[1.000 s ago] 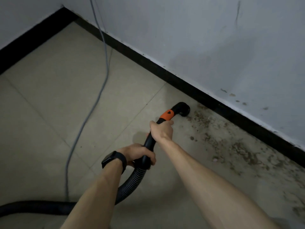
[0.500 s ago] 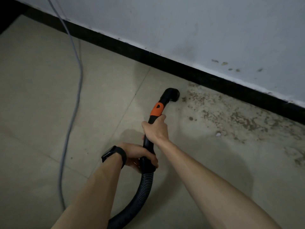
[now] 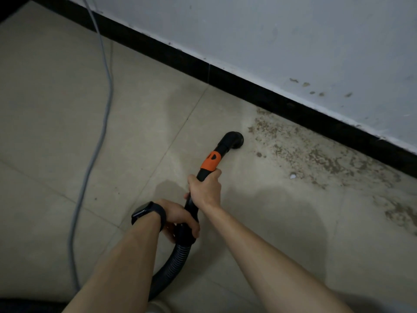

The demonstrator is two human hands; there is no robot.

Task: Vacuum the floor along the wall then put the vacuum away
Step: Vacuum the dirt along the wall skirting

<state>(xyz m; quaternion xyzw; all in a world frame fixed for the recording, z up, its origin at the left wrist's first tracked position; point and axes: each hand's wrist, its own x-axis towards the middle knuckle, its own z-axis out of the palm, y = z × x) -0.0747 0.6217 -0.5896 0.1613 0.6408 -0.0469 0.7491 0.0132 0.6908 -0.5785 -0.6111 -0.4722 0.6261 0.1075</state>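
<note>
grey cable (image 3: 110,84): loose, snaking from top edge to bottom edge | black watch (image 3: 141,212): strapped round a wrist

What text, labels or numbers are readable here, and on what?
None readable.
Orange collar on the vacuum tube: only a dark mark, no letters.
Watch: face dark, nothing shown.
Wall: stains only, no writing.

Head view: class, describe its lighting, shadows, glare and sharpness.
Head view, light: dim and flat, no glare on the floor; head view, shadows: soft-edged patches lie on the tiles either side of the right hand gripping the vacuum handle; head view, sharpness: mildly soft overall, the dirt by the baseboard reading as smudgy specks, the nozzle distinct.
</note>
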